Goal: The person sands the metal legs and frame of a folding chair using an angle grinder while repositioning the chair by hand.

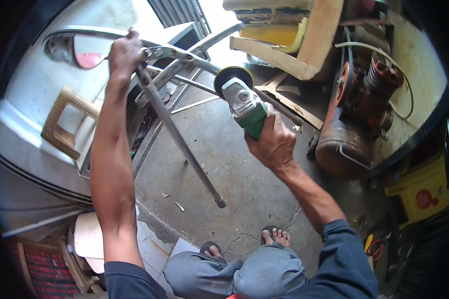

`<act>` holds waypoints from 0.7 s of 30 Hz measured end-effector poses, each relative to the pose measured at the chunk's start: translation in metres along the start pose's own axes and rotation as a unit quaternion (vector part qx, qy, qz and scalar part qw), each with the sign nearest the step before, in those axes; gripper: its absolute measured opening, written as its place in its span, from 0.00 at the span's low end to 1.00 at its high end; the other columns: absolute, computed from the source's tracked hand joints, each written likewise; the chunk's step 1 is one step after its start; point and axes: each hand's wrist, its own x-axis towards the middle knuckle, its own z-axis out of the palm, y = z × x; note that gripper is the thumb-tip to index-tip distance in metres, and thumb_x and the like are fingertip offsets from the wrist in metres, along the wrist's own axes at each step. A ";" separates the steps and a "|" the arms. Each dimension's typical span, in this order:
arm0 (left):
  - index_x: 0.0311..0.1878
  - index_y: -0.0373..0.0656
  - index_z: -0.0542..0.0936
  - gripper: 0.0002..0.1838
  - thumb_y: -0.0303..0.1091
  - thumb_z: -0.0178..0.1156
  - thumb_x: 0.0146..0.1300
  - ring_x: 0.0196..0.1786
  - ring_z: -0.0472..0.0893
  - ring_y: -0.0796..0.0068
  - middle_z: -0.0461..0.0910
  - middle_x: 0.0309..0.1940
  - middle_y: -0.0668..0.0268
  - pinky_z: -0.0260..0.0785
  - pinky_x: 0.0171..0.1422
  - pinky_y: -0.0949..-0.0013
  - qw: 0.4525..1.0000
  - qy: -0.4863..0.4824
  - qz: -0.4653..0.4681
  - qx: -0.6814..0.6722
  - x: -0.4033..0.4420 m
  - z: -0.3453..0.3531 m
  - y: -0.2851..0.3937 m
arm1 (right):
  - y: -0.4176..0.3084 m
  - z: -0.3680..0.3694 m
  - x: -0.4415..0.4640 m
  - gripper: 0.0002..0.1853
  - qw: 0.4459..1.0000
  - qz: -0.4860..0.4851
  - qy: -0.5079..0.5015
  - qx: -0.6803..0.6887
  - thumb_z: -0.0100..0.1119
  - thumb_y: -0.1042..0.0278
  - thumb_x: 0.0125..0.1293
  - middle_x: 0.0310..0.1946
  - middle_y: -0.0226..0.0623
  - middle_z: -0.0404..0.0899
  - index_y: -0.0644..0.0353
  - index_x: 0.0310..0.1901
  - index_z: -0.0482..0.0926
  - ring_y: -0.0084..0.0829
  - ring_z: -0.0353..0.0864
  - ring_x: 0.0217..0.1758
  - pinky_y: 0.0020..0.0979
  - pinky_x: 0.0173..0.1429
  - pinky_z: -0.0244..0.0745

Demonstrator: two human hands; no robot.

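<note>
Your left hand (124,56) grips the metal frame (188,58) at eleven o'clock, your right hand (274,142) the grinder (243,99) at twelve; you're apparently grinding; next, brace firmly.

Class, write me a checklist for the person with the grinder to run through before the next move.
1. Frame held: ok, the left hand grips it.
2. Grinder held: ok, though by the right hand alone; a second hand would probably steady it.
3. Disc apart from the frame: cannot tell, they overlap in this view.
4. Hands covered: not ok, both are bare.
5. Feet covered: not ok, toes are exposed.
</note>
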 end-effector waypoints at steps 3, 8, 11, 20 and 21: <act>0.28 0.36 0.86 0.34 0.59 0.52 0.76 0.29 0.88 0.61 0.86 0.22 0.57 0.79 0.39 0.58 0.998 0.017 0.020 -0.056 -0.001 0.009 0.002 | 0.005 -0.023 0.040 0.40 0.972 -0.196 -0.013 -0.128 0.74 0.61 0.55 0.35 0.46 0.79 0.70 0.66 0.68 0.41 0.83 0.30 0.42 0.30 0.79; 0.32 0.34 0.86 0.23 0.46 0.59 0.75 0.26 0.86 0.57 0.83 0.21 0.52 0.77 0.33 0.57 0.989 0.097 0.096 -0.058 0.002 0.023 -0.010 | 0.003 -0.068 0.091 0.25 0.830 -0.408 -0.158 -0.347 0.62 0.69 0.69 0.40 0.57 0.84 0.66 0.64 0.69 0.39 0.87 0.30 0.39 0.27 0.78; 0.31 0.34 0.86 0.28 0.50 0.56 0.77 0.27 0.87 0.57 0.85 0.22 0.51 0.79 0.34 0.57 0.987 0.093 0.037 -0.127 -0.009 0.015 0.010 | -0.015 -0.076 0.112 0.25 0.790 -0.442 -0.189 -0.381 0.64 0.68 0.68 0.39 0.56 0.84 0.64 0.64 0.71 0.40 0.87 0.31 0.38 0.27 0.78; 0.34 0.34 0.87 0.26 0.51 0.57 0.77 0.34 0.90 0.59 0.88 0.30 0.50 0.84 0.42 0.60 0.972 0.052 0.005 -0.227 -0.009 0.011 0.009 | -0.094 -0.072 0.143 0.30 0.701 -0.462 -0.205 -0.503 0.68 0.61 0.66 0.43 0.55 0.86 0.64 0.66 0.72 0.38 0.90 0.36 0.40 0.28 0.80; 0.35 0.34 0.87 0.26 0.50 0.57 0.77 0.35 0.91 0.59 0.88 0.31 0.49 0.84 0.44 0.60 0.971 0.057 0.002 -0.232 -0.009 0.010 0.011 | -0.095 -0.072 0.145 0.30 0.699 -0.463 -0.203 -0.506 0.68 0.61 0.66 0.43 0.55 0.86 0.64 0.66 0.72 0.38 0.90 0.36 0.40 0.28 0.80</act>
